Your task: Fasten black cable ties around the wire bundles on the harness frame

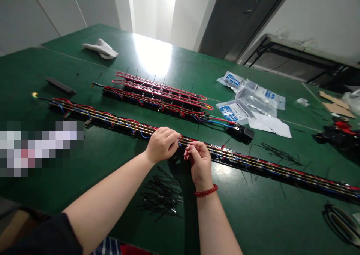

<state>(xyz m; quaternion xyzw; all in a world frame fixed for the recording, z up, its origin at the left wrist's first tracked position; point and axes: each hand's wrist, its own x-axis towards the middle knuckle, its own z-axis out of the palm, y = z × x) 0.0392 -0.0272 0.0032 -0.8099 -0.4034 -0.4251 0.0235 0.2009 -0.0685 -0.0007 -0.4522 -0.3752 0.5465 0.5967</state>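
The long wired strip (pixel 118 120) lies across the green table (pixel 33 71), running from near the left edge to the right edge, with red, blue and yellow wires along its black body. Both hands work at its middle, close to the near edge. The left hand (pixel 162 144) is curled over the strip, fingers folded down and closed on the wires. The right hand (pixel 198 161), with a red bead bracelet (pixel 206 191) at the wrist, sits just beside it, thumb and forefinger pressed together against the strip's wires; what lies between the tips is too small to tell.

A loose heap of black cable ties (pixel 161 195) lies between the 2 forearms at the near edge. More ties (pixel 277 153) are scattered beside the strip toward the right.

Behind the strip, near the table's middle, lies a shorter wired assembly (pixel 157 95) with red loops and upright black ties. To its right are several clear plastic bags (pixel 247 101) with blue labels, lying flat and overlapping; their contents cannot be made out.

A black bar (pixel 60 85) lies toward the left edge and a white glove (pixel 101 48) near the far left corner. Cardboard pieces (pixel 336 105) sit at the far right edge.
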